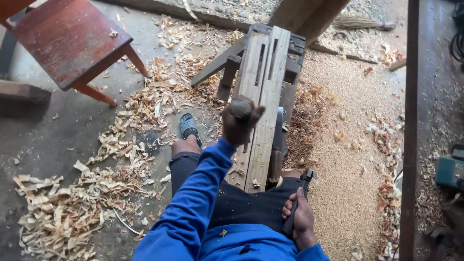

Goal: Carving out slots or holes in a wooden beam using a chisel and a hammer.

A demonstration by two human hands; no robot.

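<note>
Mallet (240,107) clenched in left hand (238,128) over wooden bench (263,92), right hand (300,220) gripping dark tool (298,200)

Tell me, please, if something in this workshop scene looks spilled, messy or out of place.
Yes. Pale curled wood shavings lie scattered over the grey concrete floor on the left, and fine sawdust covers the ground on the right of the slotted wooden workbench. Nothing looks broken.

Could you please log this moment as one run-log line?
left hand: gripping rounded wooden handle | right hand: holding dark hammer | slotted wooden plank on bench
</note>
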